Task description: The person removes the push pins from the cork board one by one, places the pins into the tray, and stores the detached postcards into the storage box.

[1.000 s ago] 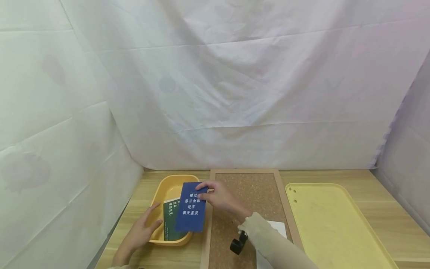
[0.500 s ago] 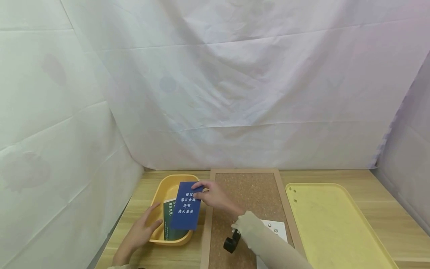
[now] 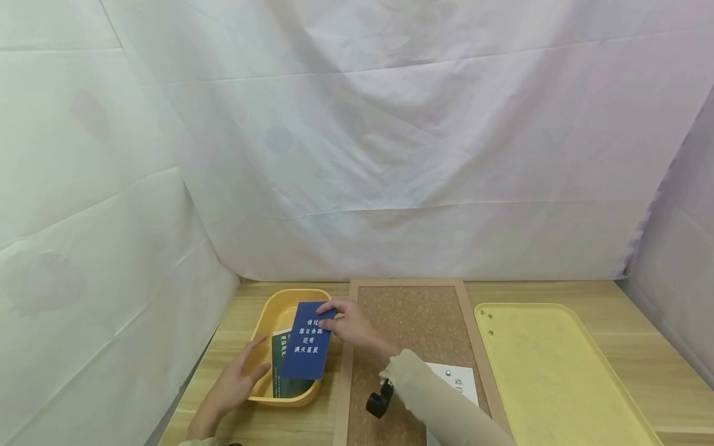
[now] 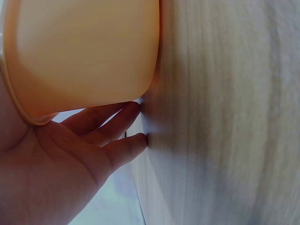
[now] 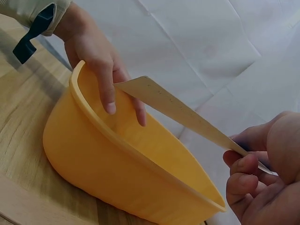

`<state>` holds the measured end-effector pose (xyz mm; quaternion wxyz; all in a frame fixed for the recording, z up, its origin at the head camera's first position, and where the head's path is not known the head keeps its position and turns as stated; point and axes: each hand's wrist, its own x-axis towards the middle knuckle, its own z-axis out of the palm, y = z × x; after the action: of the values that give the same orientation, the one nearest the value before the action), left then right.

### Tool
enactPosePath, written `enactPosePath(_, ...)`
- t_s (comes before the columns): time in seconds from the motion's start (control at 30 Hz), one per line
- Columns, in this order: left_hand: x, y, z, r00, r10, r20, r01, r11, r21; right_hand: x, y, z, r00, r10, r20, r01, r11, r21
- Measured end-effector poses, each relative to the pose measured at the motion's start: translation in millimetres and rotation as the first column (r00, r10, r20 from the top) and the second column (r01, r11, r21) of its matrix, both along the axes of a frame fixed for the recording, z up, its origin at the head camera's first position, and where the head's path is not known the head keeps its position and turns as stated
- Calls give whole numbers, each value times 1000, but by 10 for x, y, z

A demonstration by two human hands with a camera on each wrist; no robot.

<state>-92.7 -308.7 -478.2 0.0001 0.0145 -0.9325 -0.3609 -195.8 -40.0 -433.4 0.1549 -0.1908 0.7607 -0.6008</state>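
Observation:
A blue card (image 3: pixel 308 341) with white printed characters is held tilted over the yellow plastic basin (image 3: pixel 268 308). My right hand (image 3: pixel 351 325) pinches its upper right corner between thumb and fingers; the pale back of the card (image 5: pixel 183 112) shows in the right wrist view. Inside the basin lies a dark green card (image 3: pixel 279 371) with white writing, partly covered by the blue one. My left hand (image 3: pixel 231 381) holds the basin's left side, thumb inside the rim and several fingers along the outer wall, seen in the left wrist view beside the basin wall (image 4: pixel 89 51).
Right of the basin lies a wood-framed cork board (image 3: pixel 413 316). A white card (image 3: pixel 465 379) with dark characters and a pin lies on it, partly under the right sleeve. Farther right is a pale yellow tray (image 3: pixel 558 371). White cloth (image 3: pixel 390 155) hangs behind the table.
My right hand has moved slightly left with the blue card, covering more of the green card. More of the white card on the cork board shows. The left hand has stayed put.

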Motion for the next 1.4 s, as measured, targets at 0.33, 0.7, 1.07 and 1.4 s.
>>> enactPosePath(0.33, -6, -2, 1, 1000, -1, 14, 0, 1000, 11, -29, -73, -62, 1000, -19, -3, 19, 1000, -3)
enactPosePath(0.7, -10, 5, -14, 1000, -9, -13, 9, 1000, 18, -2, -121, -92, 999, -46, 6, 46, 999, 17)
enactPosePath(1.07, -12, 12, -8, 1000, -3, 10, 3, 1000, 24, 7, -209, -150, 998, -58, 15, 57, 997, 56)
enactPosePath(1.4, -13, 5, -6, 1000, 5, 27, -5, 1000, 24, 58, -254, -178, 1000, 2, -27, 0, 997, 73)
